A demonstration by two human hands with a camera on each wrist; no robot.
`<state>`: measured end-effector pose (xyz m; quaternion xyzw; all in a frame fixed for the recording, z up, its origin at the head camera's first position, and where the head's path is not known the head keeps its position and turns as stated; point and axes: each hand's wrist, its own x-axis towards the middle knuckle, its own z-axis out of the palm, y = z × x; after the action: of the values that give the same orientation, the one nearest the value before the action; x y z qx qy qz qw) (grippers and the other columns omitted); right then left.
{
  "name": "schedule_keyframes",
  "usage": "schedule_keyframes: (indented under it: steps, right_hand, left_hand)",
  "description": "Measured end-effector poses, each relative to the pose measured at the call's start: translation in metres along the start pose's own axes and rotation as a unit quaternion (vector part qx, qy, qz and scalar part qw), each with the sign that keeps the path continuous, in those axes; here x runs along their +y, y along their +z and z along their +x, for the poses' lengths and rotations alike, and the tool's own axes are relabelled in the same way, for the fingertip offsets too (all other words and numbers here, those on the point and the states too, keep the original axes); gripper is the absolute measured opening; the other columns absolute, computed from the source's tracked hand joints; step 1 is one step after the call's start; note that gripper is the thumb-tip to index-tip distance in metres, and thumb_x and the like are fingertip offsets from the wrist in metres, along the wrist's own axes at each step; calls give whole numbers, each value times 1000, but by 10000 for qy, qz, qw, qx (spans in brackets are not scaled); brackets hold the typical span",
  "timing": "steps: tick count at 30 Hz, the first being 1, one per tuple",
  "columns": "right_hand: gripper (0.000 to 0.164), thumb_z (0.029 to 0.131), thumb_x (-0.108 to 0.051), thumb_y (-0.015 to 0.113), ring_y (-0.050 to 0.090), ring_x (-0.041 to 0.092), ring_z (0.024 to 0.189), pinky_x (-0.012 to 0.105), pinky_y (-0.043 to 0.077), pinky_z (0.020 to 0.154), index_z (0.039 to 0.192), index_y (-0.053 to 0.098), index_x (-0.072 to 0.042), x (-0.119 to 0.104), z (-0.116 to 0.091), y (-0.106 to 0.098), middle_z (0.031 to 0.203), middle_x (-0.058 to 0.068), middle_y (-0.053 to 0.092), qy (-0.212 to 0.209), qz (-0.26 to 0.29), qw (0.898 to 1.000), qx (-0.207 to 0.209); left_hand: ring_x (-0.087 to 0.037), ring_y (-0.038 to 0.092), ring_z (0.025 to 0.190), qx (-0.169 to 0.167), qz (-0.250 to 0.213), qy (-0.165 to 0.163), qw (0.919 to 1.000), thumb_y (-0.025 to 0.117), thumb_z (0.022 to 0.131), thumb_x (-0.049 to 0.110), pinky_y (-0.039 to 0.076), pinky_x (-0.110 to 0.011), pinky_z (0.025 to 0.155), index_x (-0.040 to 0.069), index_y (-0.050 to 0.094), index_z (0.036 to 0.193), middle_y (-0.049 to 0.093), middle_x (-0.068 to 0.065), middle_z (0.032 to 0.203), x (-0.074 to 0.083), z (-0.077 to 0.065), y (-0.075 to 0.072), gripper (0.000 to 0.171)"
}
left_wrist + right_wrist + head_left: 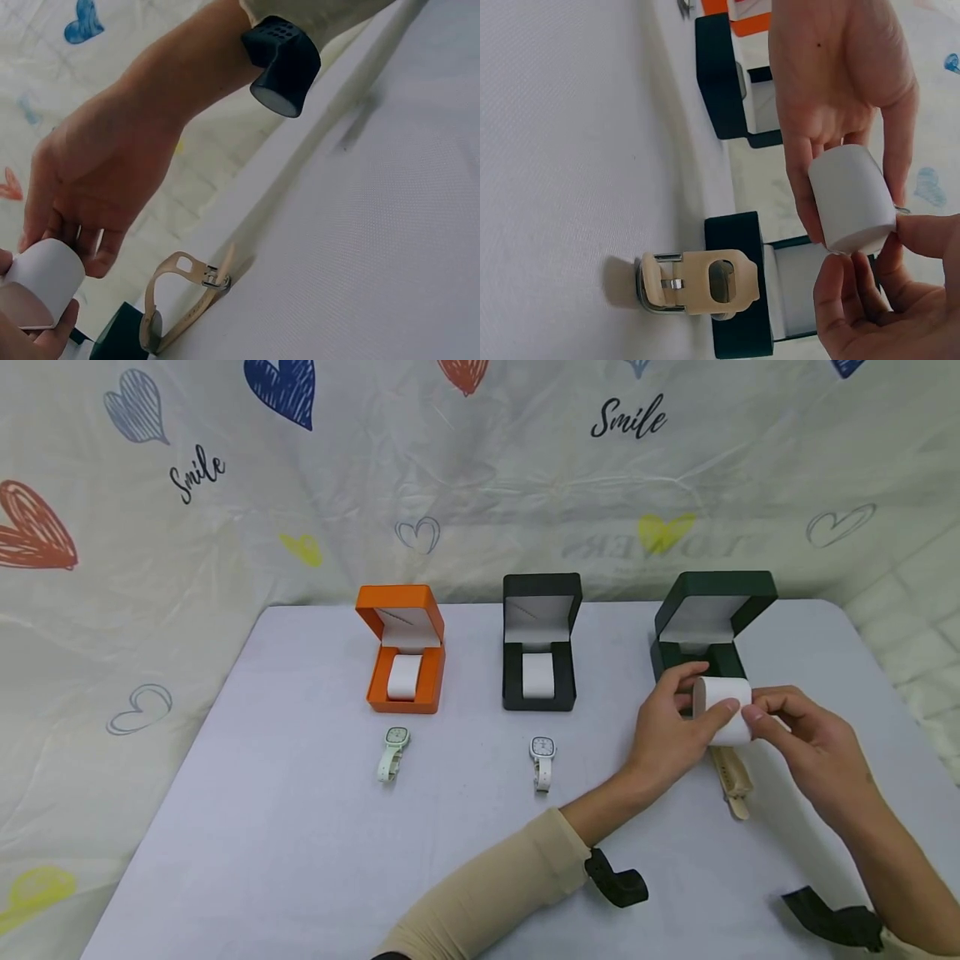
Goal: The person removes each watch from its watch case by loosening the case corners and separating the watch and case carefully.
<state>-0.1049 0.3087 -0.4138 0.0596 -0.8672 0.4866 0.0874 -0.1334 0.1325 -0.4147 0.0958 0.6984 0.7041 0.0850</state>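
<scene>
A white watch cushion (726,706) is held up in front of the open green watch box (716,583). My left hand (675,714) grips one end of it between thumb and fingers. At the other end, the thumb and fingertips of my right hand (817,747) pinch its edge. In the right wrist view, both hands meet at the cushion (851,199) from opposite sides. Below them, on the white table, lies a beige-strapped watch (732,781), its buckled band (187,289) forming a loop in the left wrist view. Its dial is mostly hidden.
To the left stand an open black watch box (513,681) and an open orange one (431,689), each with a white cushion inside. A white watch (542,760) lies before the black box, a pale green watch (392,752) before the orange. A patterned sheet (487,468) hangs behind.
</scene>
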Motion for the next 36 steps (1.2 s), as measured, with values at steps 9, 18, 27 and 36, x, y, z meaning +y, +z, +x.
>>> schedule_keyframes:
  steps: [9,18,27,36]
  right_hand:
    - [7,104,-8,60,57,-8,100,-1,45,81,101,64,-3,0,6,1,114,-23,62,219,234,9988,375]
    - [12,105,-11,60,56,-3,95,1,44,80,106,63,1,6,12,5,112,-23,62,396,275,9972,574]
    - [11,105,-13,61,57,-3,89,1,46,78,104,61,-2,7,20,5,109,-23,61,411,248,9967,654]
    - [4,105,-14,61,58,-6,86,3,49,75,103,65,-13,14,32,2,103,-22,61,512,425,9965,504]
  left_hand:
    - [7,55,118,202,355,414,9983,70,100,20,53,-10,88,17,52,148,59,3,140,1,3,0,51]
    - [5,55,111,480,786,502,9945,73,99,20,51,-7,84,13,56,137,57,2,132,-4,2,3,43]
    - [-1,63,117,395,1039,779,9907,71,99,12,52,-5,90,11,59,145,60,-4,138,-7,4,5,47]
    - [-1,59,127,432,1070,939,9889,66,101,10,50,-6,94,11,58,147,61,-4,143,-11,8,6,46]
